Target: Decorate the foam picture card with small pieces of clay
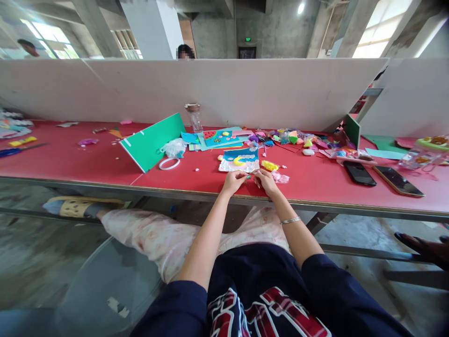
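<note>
My left hand (234, 181) is at the table's front edge, its fingers pinched around a small green piece (249, 177). Close on its right, my right hand (264, 181) has its fingers curled and pressed together; what they hold is too small to make out. Just beyond both hands lies a blue and white card (240, 159) with a yellow crescent (239, 161) on it. A yellow packet (270, 165) and a crumpled pink wrapper (280, 177) lie to the right of the card.
A green board (154, 142) leans at the left, near a white ring (169, 163) and a glass bottle (195, 118). Coloured papers and clay packets lie along the back. Two phones (359, 173) (399, 180) are at the right. A pale partition (210, 91) stands behind the table.
</note>
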Motion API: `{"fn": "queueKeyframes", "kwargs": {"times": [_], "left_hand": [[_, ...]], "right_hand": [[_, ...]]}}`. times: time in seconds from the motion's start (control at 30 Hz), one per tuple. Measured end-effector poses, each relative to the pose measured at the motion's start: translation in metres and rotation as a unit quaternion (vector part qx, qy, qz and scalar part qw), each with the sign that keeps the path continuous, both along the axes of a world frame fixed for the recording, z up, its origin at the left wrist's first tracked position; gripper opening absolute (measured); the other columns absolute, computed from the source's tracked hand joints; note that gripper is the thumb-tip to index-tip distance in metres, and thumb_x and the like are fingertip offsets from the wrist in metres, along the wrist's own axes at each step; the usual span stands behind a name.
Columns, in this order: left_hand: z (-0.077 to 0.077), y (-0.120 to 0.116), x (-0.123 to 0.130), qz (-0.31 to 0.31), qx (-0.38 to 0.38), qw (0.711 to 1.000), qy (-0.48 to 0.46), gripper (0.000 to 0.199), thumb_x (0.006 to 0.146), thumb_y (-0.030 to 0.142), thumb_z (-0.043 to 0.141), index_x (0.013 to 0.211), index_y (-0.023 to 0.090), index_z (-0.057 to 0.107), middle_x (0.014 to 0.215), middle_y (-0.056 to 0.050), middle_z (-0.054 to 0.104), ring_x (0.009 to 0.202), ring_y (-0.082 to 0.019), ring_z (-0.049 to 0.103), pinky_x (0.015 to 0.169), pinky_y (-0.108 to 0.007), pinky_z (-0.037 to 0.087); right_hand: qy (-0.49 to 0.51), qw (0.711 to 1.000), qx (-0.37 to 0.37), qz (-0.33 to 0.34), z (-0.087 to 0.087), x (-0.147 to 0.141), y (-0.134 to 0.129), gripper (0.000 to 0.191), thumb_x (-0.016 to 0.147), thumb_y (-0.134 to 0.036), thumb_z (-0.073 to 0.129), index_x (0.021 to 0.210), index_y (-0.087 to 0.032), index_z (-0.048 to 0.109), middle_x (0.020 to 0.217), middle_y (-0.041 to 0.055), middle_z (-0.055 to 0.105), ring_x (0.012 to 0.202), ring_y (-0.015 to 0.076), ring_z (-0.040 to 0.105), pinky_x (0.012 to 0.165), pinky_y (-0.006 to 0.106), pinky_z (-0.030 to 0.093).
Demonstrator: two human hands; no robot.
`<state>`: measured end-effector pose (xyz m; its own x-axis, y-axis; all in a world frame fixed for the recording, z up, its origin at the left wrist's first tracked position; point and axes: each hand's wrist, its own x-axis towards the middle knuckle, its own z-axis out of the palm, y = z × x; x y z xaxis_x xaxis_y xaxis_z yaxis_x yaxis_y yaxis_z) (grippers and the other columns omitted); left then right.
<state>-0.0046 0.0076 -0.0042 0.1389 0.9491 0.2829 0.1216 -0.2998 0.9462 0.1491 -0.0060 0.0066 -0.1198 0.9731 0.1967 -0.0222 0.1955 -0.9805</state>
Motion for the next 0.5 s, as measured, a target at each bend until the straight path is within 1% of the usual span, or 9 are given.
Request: {"fn": "queueKeyframes", "kwargs": {"times": [0.23,0.5], "left_hand": [[-0.0017,0.0015,0.0004,-0.001,0.010,1.000,0.002,0.022,0.062,0.034,0.072,0.074,0.015,0.070,0.076,-0.007,0.071,0.075,-0.022,0.064,0.070,-0.032,0.050],[0.0007,-0.0002,0.0004,0.026,0.023,0.999,0.030,0.018,0.066,0.030,0.069,0.076,0.015,0.071,0.078,-0.008,0.071,0.077,-0.023,0.065,0.073,-0.035,0.051]], "right_hand": [[-0.011,1.000,0.004,0.002,-0.0001,-0.0001,-0.0001,0.018,0.076,-0.033,0.048,0.067,-0.018,0.049,0.044,-0.0055,0.044,0.036,0.0067,0.036,0.040,0.022,0.026],[-0.015,1.000,-0.009,0.002,0.0057,-0.0004,-0.0053,0.021,0.074,-0.036,0.051,0.065,-0.018,0.049,0.045,-0.0057,0.044,0.036,0.0059,0.035,0.039,0.021,0.025]]}}
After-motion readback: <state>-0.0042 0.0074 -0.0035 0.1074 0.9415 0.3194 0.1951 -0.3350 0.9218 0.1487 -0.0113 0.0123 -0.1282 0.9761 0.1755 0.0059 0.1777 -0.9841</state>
